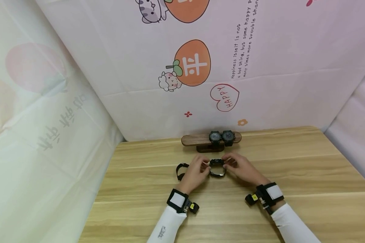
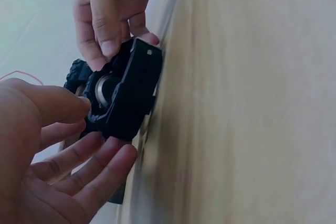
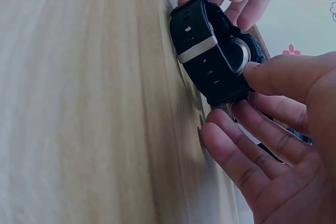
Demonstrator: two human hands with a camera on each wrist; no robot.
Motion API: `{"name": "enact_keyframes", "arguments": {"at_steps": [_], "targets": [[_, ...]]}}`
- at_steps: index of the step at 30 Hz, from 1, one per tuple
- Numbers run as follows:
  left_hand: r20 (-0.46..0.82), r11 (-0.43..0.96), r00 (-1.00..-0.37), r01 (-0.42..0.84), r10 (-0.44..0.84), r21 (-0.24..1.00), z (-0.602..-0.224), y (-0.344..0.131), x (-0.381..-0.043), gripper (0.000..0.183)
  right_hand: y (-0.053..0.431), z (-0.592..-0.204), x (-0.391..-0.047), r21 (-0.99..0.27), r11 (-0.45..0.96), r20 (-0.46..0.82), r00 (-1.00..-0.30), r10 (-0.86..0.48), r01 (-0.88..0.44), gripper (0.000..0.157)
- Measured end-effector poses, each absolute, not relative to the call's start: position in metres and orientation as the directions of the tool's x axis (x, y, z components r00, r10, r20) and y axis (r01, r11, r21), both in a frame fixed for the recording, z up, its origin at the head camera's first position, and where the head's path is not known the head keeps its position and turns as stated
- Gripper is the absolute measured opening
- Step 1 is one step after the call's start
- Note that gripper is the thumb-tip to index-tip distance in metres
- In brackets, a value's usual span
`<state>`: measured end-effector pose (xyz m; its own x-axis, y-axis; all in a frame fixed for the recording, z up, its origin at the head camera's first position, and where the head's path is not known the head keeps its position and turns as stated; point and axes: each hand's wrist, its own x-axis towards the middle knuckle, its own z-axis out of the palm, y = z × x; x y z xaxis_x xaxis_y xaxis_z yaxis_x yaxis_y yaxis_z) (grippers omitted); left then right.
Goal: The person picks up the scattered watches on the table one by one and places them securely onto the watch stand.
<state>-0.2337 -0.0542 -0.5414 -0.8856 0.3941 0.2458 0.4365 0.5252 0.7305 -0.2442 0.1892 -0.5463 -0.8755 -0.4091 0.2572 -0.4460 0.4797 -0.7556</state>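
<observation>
A black wristwatch (image 1: 217, 162) with its strap closed into a loop is between my two hands, close above or on the table. My left hand (image 1: 195, 172) pinches one side of it with thumb and fingertips. On the opposite side my right hand (image 1: 241, 167) pinches it in the same way. The right wrist view shows the watch's strap (image 3: 202, 51) with a pale band across it and the round metal case back (image 3: 239, 56). Beside my left hand a second black watch (image 1: 179, 168) lies on the table, partly hidden by that hand.
Behind the hands stands a dark wooden watch stand (image 1: 196, 140). Two black watches (image 1: 215, 136) hang on its right part. The wood-grain table (image 1: 292, 162) ends at a printed white cloth (image 1: 134, 111) at the back; more cloth hangs on both sides.
</observation>
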Motion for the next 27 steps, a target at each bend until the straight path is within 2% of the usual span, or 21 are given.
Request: {"name": "enact_keyframes", "arguments": {"at_steps": [6, 27], "targets": [[0.200, 0.532, -0.895, 0.403, 0.398, 0.745, -0.545, -0.051, -0.231, 0.034, 0.189, -0.548, -0.243, -0.757, 0.491, 0.245, -0.884, -0.398, -0.431, 0.025], [0.188, 0.504, -0.929, 0.334, 0.318, 0.797, -0.555, -0.050, -0.229, 0.024, 0.187, -0.551, -0.241, -0.765, 0.493, 0.234, -0.892, -0.386, -0.414, 0.024]]}}
